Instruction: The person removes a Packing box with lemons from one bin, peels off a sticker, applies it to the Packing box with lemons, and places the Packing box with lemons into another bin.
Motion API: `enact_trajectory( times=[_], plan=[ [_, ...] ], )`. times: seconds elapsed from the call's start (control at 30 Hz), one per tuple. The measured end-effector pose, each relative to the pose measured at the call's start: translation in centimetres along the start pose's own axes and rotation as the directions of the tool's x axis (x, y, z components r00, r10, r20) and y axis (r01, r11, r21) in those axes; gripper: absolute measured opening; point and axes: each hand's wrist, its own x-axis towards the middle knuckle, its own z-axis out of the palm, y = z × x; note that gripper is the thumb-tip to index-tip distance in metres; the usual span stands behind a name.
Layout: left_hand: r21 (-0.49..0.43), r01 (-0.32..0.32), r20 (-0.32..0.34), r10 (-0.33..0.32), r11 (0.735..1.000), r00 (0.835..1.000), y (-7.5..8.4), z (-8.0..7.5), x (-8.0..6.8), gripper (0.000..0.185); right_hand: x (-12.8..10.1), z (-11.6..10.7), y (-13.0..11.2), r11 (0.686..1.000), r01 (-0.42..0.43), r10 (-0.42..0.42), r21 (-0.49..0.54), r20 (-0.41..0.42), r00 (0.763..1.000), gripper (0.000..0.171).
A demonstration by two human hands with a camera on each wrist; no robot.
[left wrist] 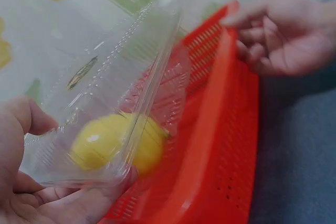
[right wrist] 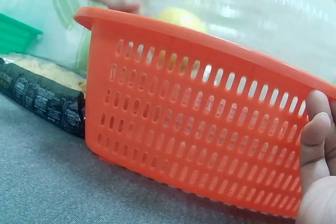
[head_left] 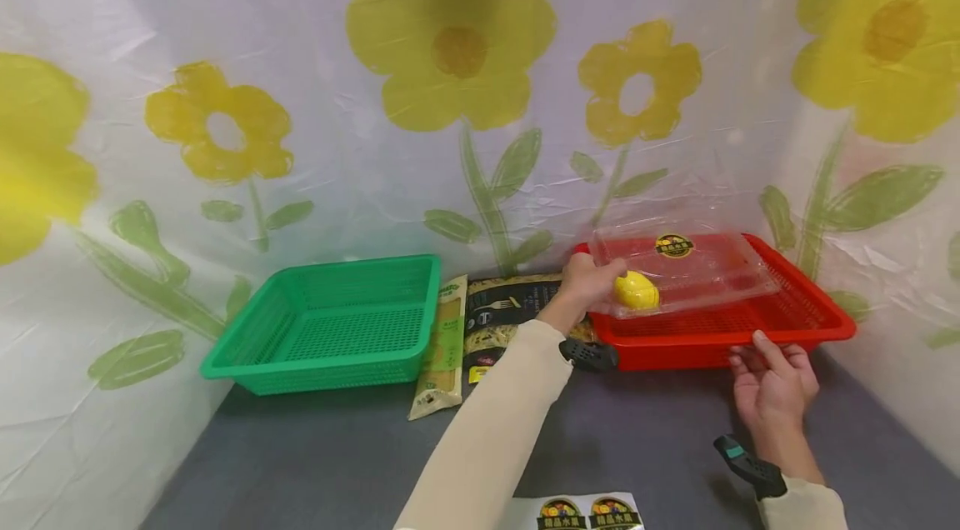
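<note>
My left hand grips the left end of a clear plastic clamshell box and holds it just above a red basket. A yellow lemon lies inside the box near my fingers. In the left wrist view the thumb lies on top of the box and the fingers underneath, with the lemon against the box wall. My right hand is at the basket's front rim, fingers loosely extended. Its thumb touches the basket's outer wall.
A green basket stands to the left. Two pasta packets lie between the baskets. A sheet of round stickers lies at the near edge of the grey table. Flower-print sheeting walls in the back and sides.
</note>
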Motion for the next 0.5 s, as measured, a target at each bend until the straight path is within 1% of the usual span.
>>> enact_trajectory(
  times=[0.07, 0.13, 0.17, 0.23, 0.27, 0.3, 0.37, 0.4, 0.47, 0.5],
  plan=[
    [0.042, 0.010, -0.013, -0.009, 0.999, 1.000, -0.4, 0.4, 0.1, 0.027, -0.1, 0.0, 0.0, 1.000, -0.013, 0.013, -0.005, -0.002, 1.000, 0.031],
    [0.087, 0.014, -0.013, -0.013, 0.996, 1.000, -0.7, 0.7, 0.2, 0.027, -0.1, 0.0, 0.0, 1.000, -0.017, 0.017, -0.004, -0.005, 1.000, 0.030],
    [0.116, 0.009, -0.009, -0.008, 0.993, 1.000, -0.9, 0.8, 0.3, 0.027, -0.1, 0.0, 0.0, 1.000, -0.017, 0.017, -0.004, -0.009, 1.000, 0.030],
    [0.214, -0.032, 0.002, 0.032, 0.976, 0.999, -0.9, 1.1, 0.2, 0.029, 0.0, -0.1, -0.1, 1.000, -0.013, 0.013, -0.001, -0.015, 1.000, 0.030],
    [0.281, -0.061, 0.009, 0.061, 0.958, 0.998, -0.9, 1.2, 0.2, 0.029, 0.0, -0.1, -0.1, 1.000, -0.010, 0.010, -0.003, -0.018, 1.000, 0.030],
    [0.350, -0.088, 0.017, 0.088, 0.932, 0.996, -0.8, 1.3, 0.1, 0.029, 0.1, -0.2, -0.1, 1.000, -0.007, 0.007, -0.004, -0.020, 1.000, 0.029],
    [0.476, -0.131, 0.028, 0.134, 0.870, 0.991, -0.6, 1.4, 0.0, 0.030, 0.1, -0.2, -0.1, 1.000, -0.001, 0.000, -0.012, -0.023, 1.000, 0.031],
    [0.520, -0.143, 0.035, 0.146, 0.842, 0.989, -0.5, 1.5, -0.1, 0.030, 0.2, -0.2, -0.1, 1.000, 0.001, -0.001, -0.011, -0.024, 1.000, 0.031],
    [0.564, -0.147, 0.047, 0.146, 0.813, 0.988, -0.3, 1.6, -0.2, 0.029, 0.2, -0.2, -0.1, 1.000, 0.004, -0.004, -0.017, -0.025, 1.000, 0.031],
    [0.571, -0.148, 0.056, 0.142, 0.807, 0.988, -0.2, 1.7, -0.2, 0.028, 0.2, -0.2, -0.1, 1.000, 0.003, -0.003, -0.016, -0.029, 1.000, 0.030]
  ],
)
